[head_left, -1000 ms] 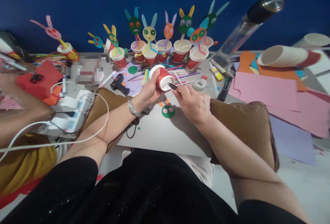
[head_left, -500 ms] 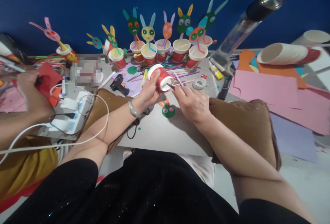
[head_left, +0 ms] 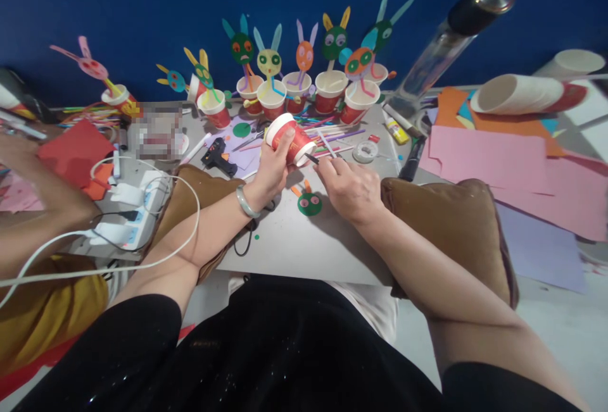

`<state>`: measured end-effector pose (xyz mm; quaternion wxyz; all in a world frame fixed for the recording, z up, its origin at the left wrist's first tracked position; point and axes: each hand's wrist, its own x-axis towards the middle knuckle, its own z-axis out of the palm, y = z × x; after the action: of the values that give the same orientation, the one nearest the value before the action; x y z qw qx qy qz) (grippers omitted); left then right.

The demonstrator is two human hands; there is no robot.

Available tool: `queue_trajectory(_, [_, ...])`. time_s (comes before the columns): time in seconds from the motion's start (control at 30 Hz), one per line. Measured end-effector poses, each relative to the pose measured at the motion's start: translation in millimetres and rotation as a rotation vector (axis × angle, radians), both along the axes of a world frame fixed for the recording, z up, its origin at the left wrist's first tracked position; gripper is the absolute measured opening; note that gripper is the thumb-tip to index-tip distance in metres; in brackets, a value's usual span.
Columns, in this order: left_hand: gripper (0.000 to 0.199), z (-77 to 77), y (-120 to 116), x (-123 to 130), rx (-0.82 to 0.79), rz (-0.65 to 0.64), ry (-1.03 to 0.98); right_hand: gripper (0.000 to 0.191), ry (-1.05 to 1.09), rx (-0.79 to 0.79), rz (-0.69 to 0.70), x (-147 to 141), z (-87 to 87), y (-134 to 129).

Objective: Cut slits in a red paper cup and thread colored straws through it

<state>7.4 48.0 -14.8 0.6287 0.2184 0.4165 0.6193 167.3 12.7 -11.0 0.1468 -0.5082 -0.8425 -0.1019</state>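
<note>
My left hand (head_left: pixel 274 165) is wrapped round a red and white paper cup (head_left: pixel 291 138), which lies tilted on its side with its base toward the right. In my right hand (head_left: pixel 349 185) is a slim dark pointed tool (head_left: pixel 311 158), its tip at the cup's base; most of it is hidden by my fingers, so its exact kind does not show. Below the cup, a green paper face (head_left: pixel 310 204) with pink eyes and orange ears lies on the grey table (head_left: pixel 304 244).
Behind stand several paper cups (head_left: pixel 272 99) with paper animal faces. A glue gun (head_left: pixel 219 157), tape roll (head_left: pixel 365 151) and glue bottle (head_left: pixel 396 131) lie around. Brown cushions (head_left: pixel 441 228) flank my arms. A power strip (head_left: pixel 145 209) and another person's arm (head_left: pixel 57 190) are left; coloured paper (head_left: pixel 489 159) right.
The cup in my left hand has tipped so that its base faces further right, and the tool's tip stays at it. The other person's hand on the left has shifted away from the red paper.
</note>
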Motion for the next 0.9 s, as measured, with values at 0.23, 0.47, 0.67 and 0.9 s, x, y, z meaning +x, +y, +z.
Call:
queue_trajectory(0.23, [0.031,7.9,-3.1,2.7,0.032,0.023,0.063,0.040,0.141,-0.113,-0.063,-1.4,-3.1,2.1])
queue_trajectory(0.47, [0.041,8.6,-4.8,3.1,0.035,0.037,0.049,0.030,0.529,-0.271,-0.036,-1.0,-4.9,4.8])
queue_trajectory(0.67, [0.050,4.2,-0.7,0.9,0.100,0.068,0.087,0.031,1.152,-0.585,-0.007,-6.3,-5.5,10.1])
queue_trajectory(0.9, [0.063,-5.3,4.9,1.0,0.218,0.093,0.125,0.038,1.605,-1.202,-0.135,-13.5,6.6,8.3])
